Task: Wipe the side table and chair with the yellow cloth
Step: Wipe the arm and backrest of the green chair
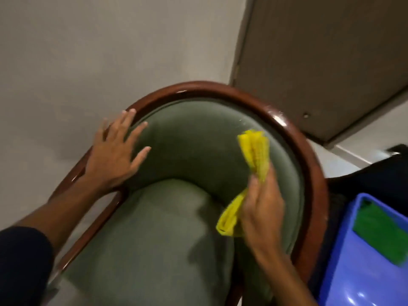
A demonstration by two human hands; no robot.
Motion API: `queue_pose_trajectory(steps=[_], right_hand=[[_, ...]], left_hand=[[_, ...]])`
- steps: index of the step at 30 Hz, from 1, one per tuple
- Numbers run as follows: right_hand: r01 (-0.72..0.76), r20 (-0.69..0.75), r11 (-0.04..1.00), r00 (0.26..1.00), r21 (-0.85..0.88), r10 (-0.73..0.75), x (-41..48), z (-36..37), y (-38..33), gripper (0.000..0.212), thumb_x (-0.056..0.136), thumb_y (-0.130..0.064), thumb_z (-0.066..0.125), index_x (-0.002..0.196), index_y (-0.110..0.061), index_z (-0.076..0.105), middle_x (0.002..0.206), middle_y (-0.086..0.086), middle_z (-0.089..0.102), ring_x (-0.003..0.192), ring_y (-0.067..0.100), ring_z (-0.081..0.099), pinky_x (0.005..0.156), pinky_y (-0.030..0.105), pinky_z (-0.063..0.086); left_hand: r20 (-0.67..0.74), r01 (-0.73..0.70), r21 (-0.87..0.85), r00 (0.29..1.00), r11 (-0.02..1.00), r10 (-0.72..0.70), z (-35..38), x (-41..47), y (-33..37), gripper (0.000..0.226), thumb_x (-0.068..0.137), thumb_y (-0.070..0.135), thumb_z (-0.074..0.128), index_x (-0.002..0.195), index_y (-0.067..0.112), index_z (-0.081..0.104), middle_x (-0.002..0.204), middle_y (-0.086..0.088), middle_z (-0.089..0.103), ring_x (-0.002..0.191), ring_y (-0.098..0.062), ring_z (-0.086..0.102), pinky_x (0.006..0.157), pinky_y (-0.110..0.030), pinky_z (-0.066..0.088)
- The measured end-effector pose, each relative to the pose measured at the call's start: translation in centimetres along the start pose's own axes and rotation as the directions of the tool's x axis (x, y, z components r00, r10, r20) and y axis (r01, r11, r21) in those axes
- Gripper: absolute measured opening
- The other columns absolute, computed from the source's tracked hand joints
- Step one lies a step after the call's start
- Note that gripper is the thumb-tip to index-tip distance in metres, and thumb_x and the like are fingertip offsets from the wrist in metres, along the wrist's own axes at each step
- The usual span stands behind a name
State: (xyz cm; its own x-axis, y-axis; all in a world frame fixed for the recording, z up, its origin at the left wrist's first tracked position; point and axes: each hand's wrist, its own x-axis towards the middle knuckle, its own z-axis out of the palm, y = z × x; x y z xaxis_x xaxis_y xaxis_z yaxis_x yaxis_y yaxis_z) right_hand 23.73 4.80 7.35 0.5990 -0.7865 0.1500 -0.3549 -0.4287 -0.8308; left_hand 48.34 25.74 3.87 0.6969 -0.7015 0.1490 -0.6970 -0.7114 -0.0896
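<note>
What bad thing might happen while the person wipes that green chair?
The yellow cloth is bunched in the right hand, so it may skip parts of the chair back. The left hand leans on the shiny wooden rim and might slip. The right elbow could bump the blue tub close beside the chair.

Left hand (114,155) splayed flat, right hand (262,208) clenched.

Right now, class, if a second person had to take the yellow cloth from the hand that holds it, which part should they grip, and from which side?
Grip the upper bunched end of the yellow cloth, coming from above the chair back. That end sticks up free of the right hand and shows thick folds, easy to pinch. The lower tail hangs close against the palm, leaving less room.
</note>
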Motion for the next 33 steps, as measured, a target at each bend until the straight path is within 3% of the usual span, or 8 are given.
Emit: queue_pose_trajectory(steps=[2, 4, 8, 12, 18, 23, 28, 33], right_hand=[[0.02, -0.202, 0.984, 0.978, -0.175, -0.055, 2.3, -4.6, 0.3, 0.057, 0.096, -0.035, 0.032, 0.152, -0.025, 0.025, 0.151, 0.006, 0.046, 0.134, 0.025, 0.047, 0.114, 0.034, 0.037], [-0.034, -0.254, 0.947, 0.966, -0.32, -0.051, 4.2, -7.1, 1.4, 0.057, 0.099, -0.038, 0.031, 0.152, -0.022, 0.022, 0.155, 0.013, 0.039, 0.139, 0.032, 0.041, 0.113, 0.05, 0.037], [0.02, 0.129, 0.744, 0.988, -0.668, 0.089, 6.3, -7.1, 4.6, 0.068, 0.098, -0.053, 0.025, 0.157, -0.024, 0.009, 0.165, 0.015, 0.009, 0.152, 0.032, 0.011, 0.12, 0.053, 0.024], [0.169, 0.252, 0.743, 0.968, -0.647, -0.001, 8.6, -7.1, 6.4, 0.063, 0.1, -0.055, 0.026, 0.156, -0.035, 0.004, 0.166, 0.007, 0.009, 0.152, 0.028, 0.015, 0.117, 0.049, 0.026], [0.374, 0.384, 0.601, 0.916, -0.707, -0.119, 14.5, -2.3, 3.6, 0.062, 0.101, -0.039, 0.034, 0.156, -0.031, 0.006, 0.164, 0.011, 0.017, 0.147, 0.035, 0.026, 0.113, 0.051, 0.033], [0.525, 0.442, 0.491, 0.851, -0.695, -0.283, 18.4, 6.1, -0.4, 0.066, 0.094, -0.017, 0.043, 0.155, -0.026, 0.019, 0.161, 0.01, 0.028, 0.141, 0.035, 0.037, 0.107, 0.049, 0.036], [0.704, 0.53, 0.417, 0.709, -0.575, -0.465, 18.2, 15.7, -4.1, 0.071, 0.085, -0.012, 0.048, 0.152, -0.029, 0.03, 0.16, 0.001, 0.032, 0.146, 0.029, 0.033, 0.117, 0.047, 0.023], [0.923, 0.679, 0.183, 0.375, -0.339, -0.631, 15.3, 21.7, -5.3, 0.069, 0.089, -0.01, 0.044, 0.153, -0.03, 0.026, 0.162, 0.0, 0.027, 0.151, 0.024, 0.021, 0.122, 0.045, 0.008]], left_hand=[[0.049, -0.02, 0.014, 0.999, 1.0, 0.019, -0.4, 3.1, -0.7, 0.075, 0.093, 0.058, 0.026, 0.153, 0.014, 0.033, 0.165, -0.017, 0.017, 0.152, -0.034, 0.018, 0.12, -0.056, 0.012], [0.1, -0.043, 0.02, 0.994, 0.999, 0.041, -0.3, 5.7, -1.3, 0.081, 0.09, 0.062, 0.024, 0.155, 0.013, 0.03, 0.164, -0.019, 0.018, 0.15, -0.038, 0.021, 0.119, -0.055, 0.014], [0.158, -0.095, -0.002, 0.983, 0.995, 0.094, 1.3, 8.0, -3.7, 0.089, 0.087, 0.07, 0.022, 0.158, 0.018, 0.014, 0.165, -0.017, 0.019, 0.146, -0.04, 0.03, 0.119, -0.048, 0.018], [0.114, -0.123, -0.041, 0.985, 0.992, 0.127, 2.8, 8.2, -4.8, 0.086, 0.09, 0.067, 0.026, 0.159, 0.021, 0.004, 0.165, -0.015, 0.018, 0.149, -0.035, 0.027, 0.12, -0.029, 0.0], [0.098, -0.116, -0.101, 0.987, 0.988, 0.126, 2.3, 7.9, -4.8, 0.087, 0.09, 0.065, 0.031, 0.159, 0.014, 0.012, 0.165, -0.015, 0.02, 0.149, -0.033, 0.027, 0.12, -0.049, 0.022], [0.095, -0.118, -0.105, 0.987, 0.987, 0.128, 2.0, 7.6, -4.5, 0.087, 0.09, 0.064, 0.038, 0.157, 0.012, 0.021, 0.164, -0.014, 0.023, 0.15, -0.033, 0.028, 0.119, -0.052, 0.027], [0.046, -0.075, -0.128, 0.996, 0.989, 0.081, 2.6, 7.3, -4.8, 0.095, 0.089, 0.072, 0.035, 0.157, 0.008, 0.015, 0.165, -0.014, 0.019, 0.151, -0.031, 0.024, 0.121, -0.049, 0.024], [-0.023, 0.038, -0.252, 0.999, 0.967, -0.045, 3.2, 7.1, -5.4, 0.097, 0.089, 0.073, 0.034, 0.157, 0.007, 0.012, 0.165, -0.017, 0.019, 0.15, -0.033, 0.026, 0.118, -0.048, 0.026]])
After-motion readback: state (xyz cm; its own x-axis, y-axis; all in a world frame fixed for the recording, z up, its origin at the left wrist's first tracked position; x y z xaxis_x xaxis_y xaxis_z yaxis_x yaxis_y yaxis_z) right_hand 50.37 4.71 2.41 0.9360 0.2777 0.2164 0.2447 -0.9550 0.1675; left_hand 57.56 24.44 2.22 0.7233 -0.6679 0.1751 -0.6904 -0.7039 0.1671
